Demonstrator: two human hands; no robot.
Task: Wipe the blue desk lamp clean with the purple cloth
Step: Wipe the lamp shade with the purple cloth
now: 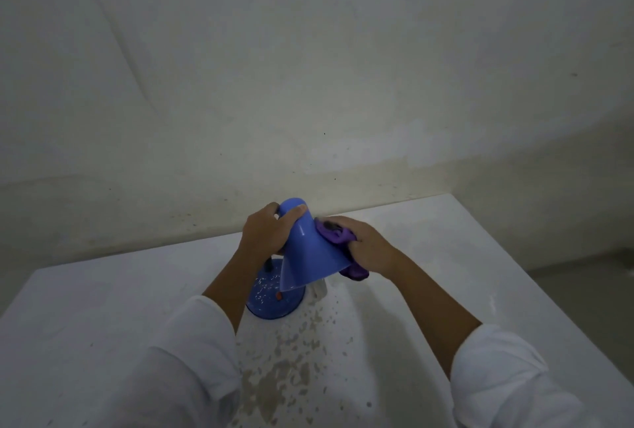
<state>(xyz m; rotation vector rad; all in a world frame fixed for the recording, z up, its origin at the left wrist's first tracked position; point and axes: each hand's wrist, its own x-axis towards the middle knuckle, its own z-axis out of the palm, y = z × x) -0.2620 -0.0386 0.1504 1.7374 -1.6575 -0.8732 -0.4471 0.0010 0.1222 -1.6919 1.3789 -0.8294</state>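
Note:
A blue desk lamp stands on the white table, its cone shade tilted down toward me and its round base speckled with white flecks. My left hand grips the narrow top of the shade from the left. My right hand presses a bunched purple cloth against the shade's right side; more of the cloth hangs out below the hand. The lamp's neck is mostly hidden behind the shade and my left wrist.
The tabletop has a patch of worn, chipped paint in front of the lamp's base. A stained pale wall rises just behind the table. The table's right edge drops to a grey floor at the far right.

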